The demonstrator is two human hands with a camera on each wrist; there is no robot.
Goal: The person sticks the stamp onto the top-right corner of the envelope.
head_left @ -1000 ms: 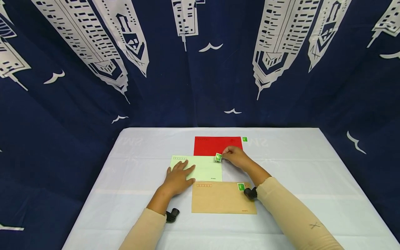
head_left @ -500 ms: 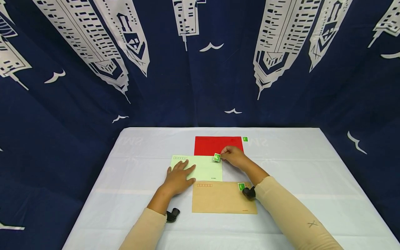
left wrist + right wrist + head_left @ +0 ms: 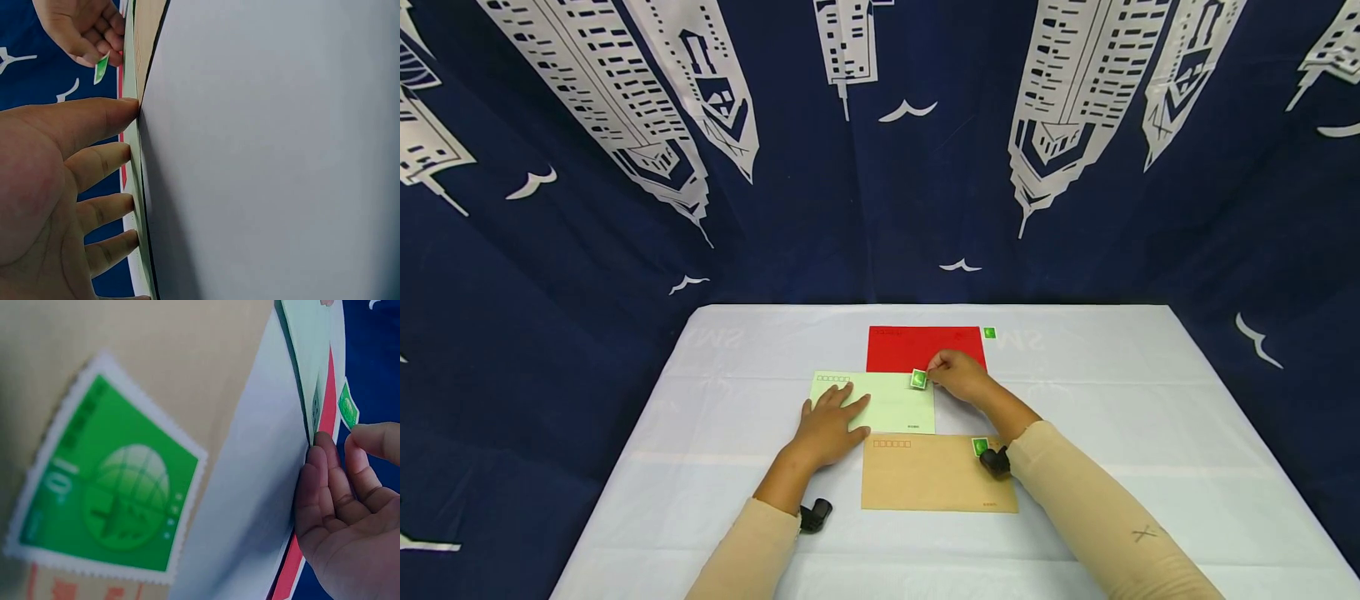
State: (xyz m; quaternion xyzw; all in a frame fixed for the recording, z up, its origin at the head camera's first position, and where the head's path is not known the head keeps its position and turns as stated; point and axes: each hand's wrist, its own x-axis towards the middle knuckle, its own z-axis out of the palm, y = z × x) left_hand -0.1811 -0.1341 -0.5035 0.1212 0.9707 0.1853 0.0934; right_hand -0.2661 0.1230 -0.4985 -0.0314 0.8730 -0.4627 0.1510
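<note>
My right hand [image 3: 961, 374] pinches a green postage stamp [image 3: 918, 379] by its corner between thumb and forefinger, over the top right corner of the pale green envelope [image 3: 895, 408]. In the right wrist view the pinched stamp [image 3: 348, 405] stands tilted above the paper, while the other fingers rest low by the envelope's edge. Fingers spread, my left hand [image 3: 826, 427] presses on the left part of the green envelope. The left wrist view shows its fingertips [image 3: 128, 107] against the paper.
A brown envelope [image 3: 936, 479] with its own green stamp [image 3: 981, 447] lies nearer me. Behind is a red envelope [image 3: 910, 346], with a loose stamp [image 3: 989, 332] beside its right end. All are on a white-covered table [image 3: 730, 467] before a dark blue curtain [image 3: 820, 217].
My right hand has shifted slightly left with the pinched stamp, which now sits flatter and lower over the green envelope's corner. The left hand has stayed in place.
</note>
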